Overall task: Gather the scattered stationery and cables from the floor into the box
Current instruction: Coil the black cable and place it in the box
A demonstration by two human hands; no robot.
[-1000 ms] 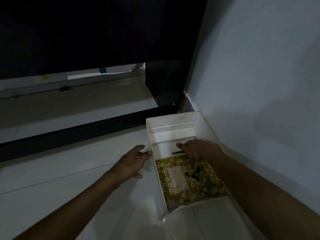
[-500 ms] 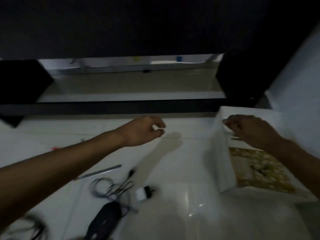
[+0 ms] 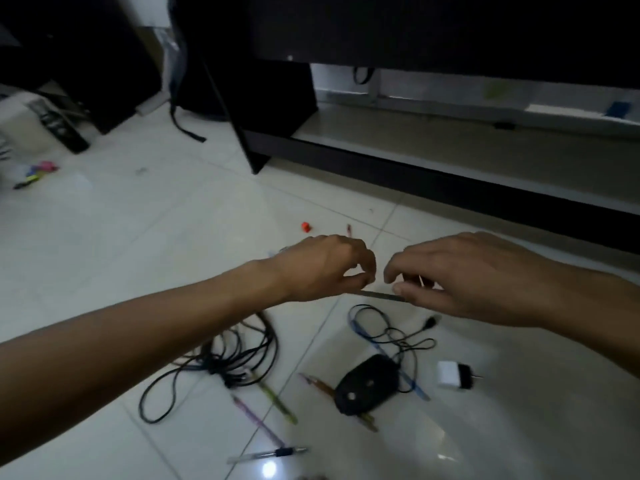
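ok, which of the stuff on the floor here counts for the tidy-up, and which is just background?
For the job:
black cable bundle
thin cable and black mouse
white charger plug
green pen, pink pen, clear pen, blue pen
slim grey stick between the two hands

Just lying about:
dark low cabinet
black bag strap
white appliance, far left

There is one view only, from the person's head, looking forward and steeply down at the floor (image 3: 104,237). It sits close: both forearms reach in from the lower edge, and the hands (image 3: 391,271) meet near the middle. A dark shelf unit (image 3: 450,174) crosses the top right.
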